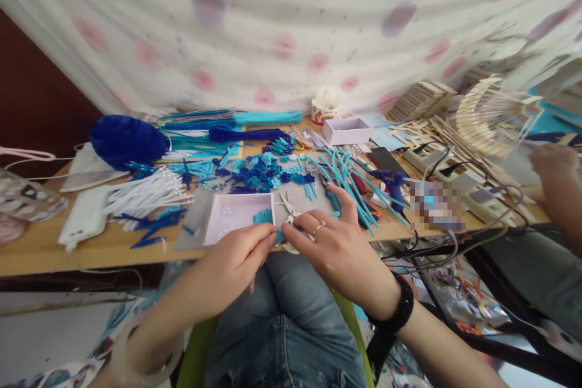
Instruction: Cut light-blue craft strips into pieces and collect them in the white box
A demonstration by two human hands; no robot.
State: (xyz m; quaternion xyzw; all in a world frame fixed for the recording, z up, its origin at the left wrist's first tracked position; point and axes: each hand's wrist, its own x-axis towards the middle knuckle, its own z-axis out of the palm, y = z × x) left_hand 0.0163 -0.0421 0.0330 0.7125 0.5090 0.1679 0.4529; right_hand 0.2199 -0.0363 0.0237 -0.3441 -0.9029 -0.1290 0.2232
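Observation:
Over the table's front edge my left hand (pixel 248 248) and my right hand (pixel 334 248) meet at the fingertips. Between them is a small light-blue piece of pipe cleaner (pixel 279 235), pinched from both sides and mostly covered by the fingers. Scissors (pixel 290 206) with pale handles lie just beyond, partly under my right hand. Beside my left hand stands a shallow white box (pixel 216 215) with short light-blue cut pieces (pixel 262 216) in its right corner. Long light-blue pipe cleaners (pixel 345 176) lie loose beyond my right hand.
Blue twisted flower shapes (pixel 264 171) are heaped mid-table. White stems (pixel 148 194) and a white phone-like device (pixel 83 218) lie left, near blue yarn (pixel 130 140). A glue gun (pixel 391 182), power strips (pixel 484 200) and cables are right, with another person's arm (pixel 557 188) beyond.

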